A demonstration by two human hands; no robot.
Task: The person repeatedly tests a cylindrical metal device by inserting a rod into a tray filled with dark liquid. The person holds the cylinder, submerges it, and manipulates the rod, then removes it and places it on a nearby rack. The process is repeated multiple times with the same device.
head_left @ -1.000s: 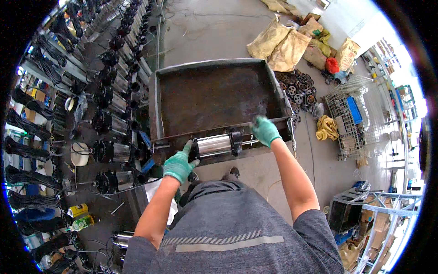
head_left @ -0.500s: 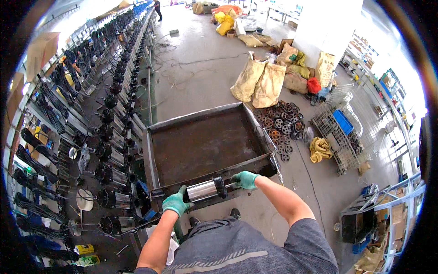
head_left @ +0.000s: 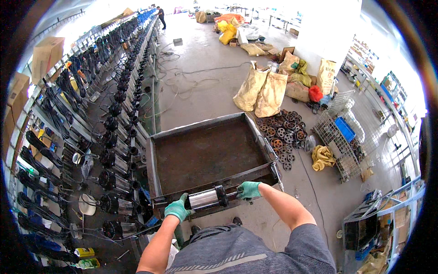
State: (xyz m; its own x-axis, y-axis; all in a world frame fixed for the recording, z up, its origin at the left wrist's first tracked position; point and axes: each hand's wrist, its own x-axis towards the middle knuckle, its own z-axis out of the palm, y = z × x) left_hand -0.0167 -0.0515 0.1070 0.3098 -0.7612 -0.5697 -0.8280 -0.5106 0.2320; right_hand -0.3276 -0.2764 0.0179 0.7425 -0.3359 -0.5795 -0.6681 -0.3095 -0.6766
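Cardboard boxes [head_left: 47, 55] sit at the far left above hanging bundles of black cable [head_left: 40, 150], and beside these a long row of silver-and-black motor units [head_left: 122, 206] runs away into the distance, with a pale round disc [head_left: 86, 204] next to the nearer ones and a yellow can [head_left: 85, 252] lying low down near the edge. The left hand [head_left: 177, 209], in a green glove, is spread around the left end of a silver cylinder [head_left: 204, 199] and holds it there. The cylinder lies crosswise at the near side of a large dark metal tray [head_left: 205, 155], its black collar toward the right. Just past that collar is the right hand [head_left: 249, 190], also green-gloved, its fingers curled in close to the rod end — whether they grip it, I cannot tell. To the right of the tray, dark wheels [head_left: 283, 132] are heaped on the floor below two upright tan sacks [head_left: 270, 96]; then come a crumpled yellow cloth [head_left: 323, 157] and a wire cage [head_left: 333, 146] holding a blue bin [head_left: 345, 129].
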